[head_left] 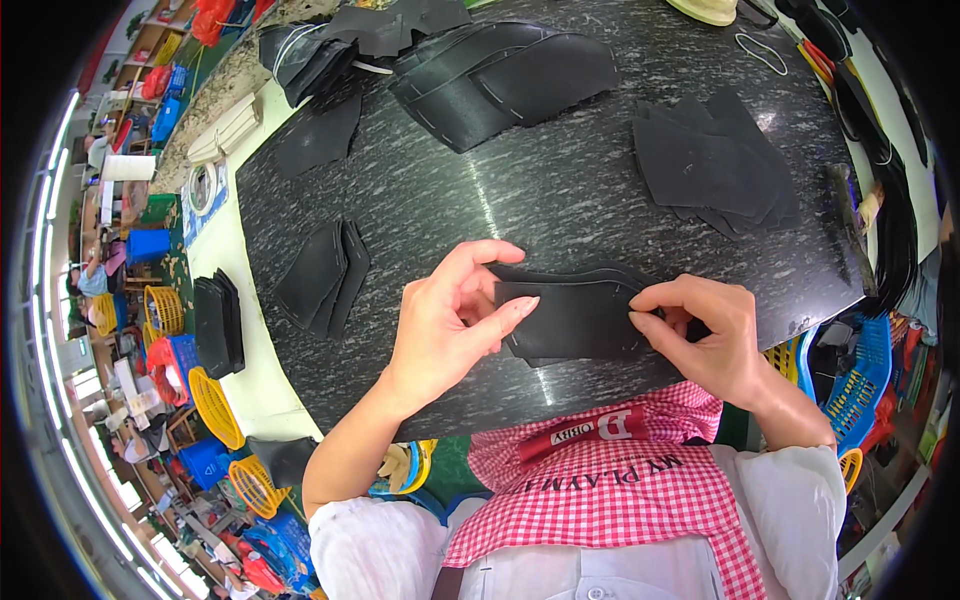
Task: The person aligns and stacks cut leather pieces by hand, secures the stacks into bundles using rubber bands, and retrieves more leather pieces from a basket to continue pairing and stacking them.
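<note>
Two layers of a black leather piece (572, 318) are held between my hands over the near part of the dark table. My left hand (455, 315) pinches the left end, thumb on the front face and index finger raised behind. At the right end, the thumb and index finger of my right hand (700, 325) close on the upper corner. The top edges stand slightly apart and wavy. To the left lies a small fanned stack of black pieces (322, 275). A larger pile of black cut pieces (708, 160) rests to the right.
Large overlapping black panels (505, 75) lie at the far middle, beside a bundle of black pieces (310, 65). Another black stack (218, 322) sits on the pale left ledge. Long black strips (895, 215) hang at the right edge. A yellow basket (215, 408) stands below left.
</note>
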`<state>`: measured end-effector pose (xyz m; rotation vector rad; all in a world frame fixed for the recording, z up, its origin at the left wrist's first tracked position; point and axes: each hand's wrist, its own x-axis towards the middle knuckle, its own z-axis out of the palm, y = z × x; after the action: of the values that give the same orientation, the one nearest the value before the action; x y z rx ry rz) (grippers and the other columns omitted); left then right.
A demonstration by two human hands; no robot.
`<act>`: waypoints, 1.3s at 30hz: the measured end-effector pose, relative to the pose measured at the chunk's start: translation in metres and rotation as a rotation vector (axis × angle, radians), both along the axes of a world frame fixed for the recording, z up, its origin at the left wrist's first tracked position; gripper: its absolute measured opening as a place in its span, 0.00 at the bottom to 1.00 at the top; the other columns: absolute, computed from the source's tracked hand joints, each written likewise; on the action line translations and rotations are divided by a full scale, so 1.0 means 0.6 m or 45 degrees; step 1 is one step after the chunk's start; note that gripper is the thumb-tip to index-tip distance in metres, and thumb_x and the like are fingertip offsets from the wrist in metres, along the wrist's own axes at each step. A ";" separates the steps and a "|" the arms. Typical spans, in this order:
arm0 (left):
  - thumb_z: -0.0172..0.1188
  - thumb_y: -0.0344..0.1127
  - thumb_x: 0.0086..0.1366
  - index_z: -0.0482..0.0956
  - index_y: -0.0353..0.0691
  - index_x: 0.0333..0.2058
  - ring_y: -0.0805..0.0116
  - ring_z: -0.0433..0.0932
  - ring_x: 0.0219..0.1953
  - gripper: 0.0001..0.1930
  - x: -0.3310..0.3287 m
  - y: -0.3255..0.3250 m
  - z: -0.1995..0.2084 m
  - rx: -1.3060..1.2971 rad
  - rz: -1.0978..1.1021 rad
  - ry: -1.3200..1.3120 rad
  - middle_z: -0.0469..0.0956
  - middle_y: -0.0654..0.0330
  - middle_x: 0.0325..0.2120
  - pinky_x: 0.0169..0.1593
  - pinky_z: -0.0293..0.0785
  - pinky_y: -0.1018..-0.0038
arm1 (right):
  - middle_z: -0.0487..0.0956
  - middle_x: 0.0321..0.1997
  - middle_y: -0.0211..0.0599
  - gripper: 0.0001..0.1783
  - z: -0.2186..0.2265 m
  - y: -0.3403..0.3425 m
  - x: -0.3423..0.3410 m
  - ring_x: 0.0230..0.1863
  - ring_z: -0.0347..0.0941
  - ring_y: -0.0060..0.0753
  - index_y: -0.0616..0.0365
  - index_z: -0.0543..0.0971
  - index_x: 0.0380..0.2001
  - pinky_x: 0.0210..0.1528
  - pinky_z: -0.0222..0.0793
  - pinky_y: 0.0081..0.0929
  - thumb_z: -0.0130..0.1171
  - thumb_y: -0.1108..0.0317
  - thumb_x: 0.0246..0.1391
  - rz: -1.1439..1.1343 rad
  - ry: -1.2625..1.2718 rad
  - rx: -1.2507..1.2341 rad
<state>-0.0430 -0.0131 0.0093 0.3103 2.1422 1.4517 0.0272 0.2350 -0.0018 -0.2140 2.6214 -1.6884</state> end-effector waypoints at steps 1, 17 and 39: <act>0.65 0.26 0.58 0.72 0.37 0.48 0.85 0.71 0.16 0.19 0.000 0.001 0.002 -0.007 0.009 0.000 0.72 0.69 0.18 0.18 0.65 0.87 | 0.78 0.25 0.31 0.07 0.000 -0.001 -0.001 0.19 0.71 0.15 0.60 0.81 0.33 0.20 0.67 0.15 0.65 0.77 0.48 0.003 0.003 0.008; 0.66 0.29 0.56 0.77 0.39 0.43 0.77 0.73 0.26 0.15 -0.125 -0.018 0.023 -0.309 0.085 0.932 0.74 0.61 0.26 0.31 0.68 0.80 | 0.76 0.37 0.39 0.16 0.044 0.081 -0.079 0.35 0.72 0.36 0.59 0.80 0.39 0.36 0.69 0.27 0.66 0.75 0.43 -0.247 0.472 0.599; 0.65 0.29 0.55 0.79 0.35 0.40 0.69 0.79 0.36 0.13 -0.203 0.018 -0.024 -0.224 0.135 1.062 0.81 0.58 0.34 0.43 0.73 0.75 | 0.72 0.49 0.43 0.21 0.026 -0.009 -0.082 0.50 0.70 0.40 0.59 0.76 0.44 0.48 0.68 0.35 0.65 0.65 0.45 0.329 0.642 0.456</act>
<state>-0.1649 -0.0026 -0.0051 0.8669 2.9489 1.3008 -0.0222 0.2299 0.0136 -1.0327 2.9972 -1.1744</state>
